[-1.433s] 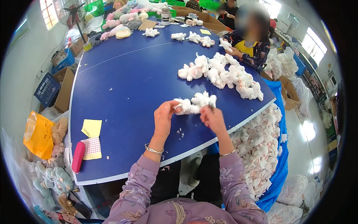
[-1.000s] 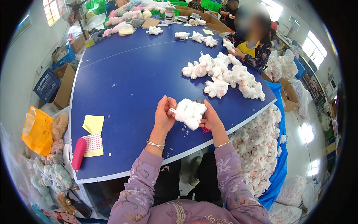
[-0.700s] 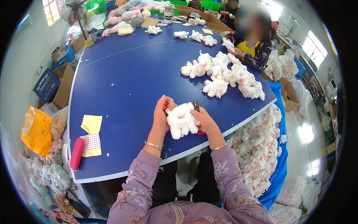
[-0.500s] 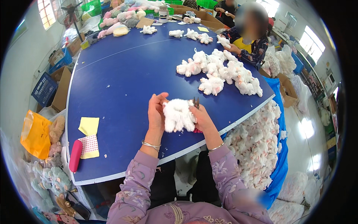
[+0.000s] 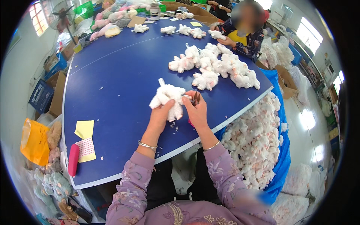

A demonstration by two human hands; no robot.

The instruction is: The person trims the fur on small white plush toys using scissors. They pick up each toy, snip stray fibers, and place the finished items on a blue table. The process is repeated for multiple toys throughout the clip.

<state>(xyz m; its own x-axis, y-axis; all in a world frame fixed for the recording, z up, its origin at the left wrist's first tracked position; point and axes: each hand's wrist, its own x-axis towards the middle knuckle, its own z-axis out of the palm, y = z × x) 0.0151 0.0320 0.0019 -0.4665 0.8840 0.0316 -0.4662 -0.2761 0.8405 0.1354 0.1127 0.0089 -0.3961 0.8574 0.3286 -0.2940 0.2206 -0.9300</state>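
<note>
A fluffy white plush toy [image 5: 167, 94] with a small loop on top is held over the blue table near its front edge. My left hand [image 5: 159, 116] is closed on the toy, its thumb pressed into the fur. Dark-bladed small scissors [image 5: 196, 98] sit in my right hand [image 5: 197, 111], blades pointing up and away. The thumb and fingers of that hand also pinch the toy's right side. White bits of fluff [image 5: 173, 126] lie on the table just below the toy. A pink thing, mostly covered by my right hand, shows beneath it.
A pile of white plush toys [image 5: 225, 65] lies ahead to the right, near a co-worker [image 5: 243, 35] holding one. A blue bag [image 5: 275, 150] full of white plush pieces stands right of the table. At left are a pink case [image 5: 74, 160] and yellow paper [image 5: 84, 128].
The toy has turned over and tilted, its loop now pointing up and away. My left thumb now lies across it, and my right fingers pinch its side. The whole view has shifted slightly.
</note>
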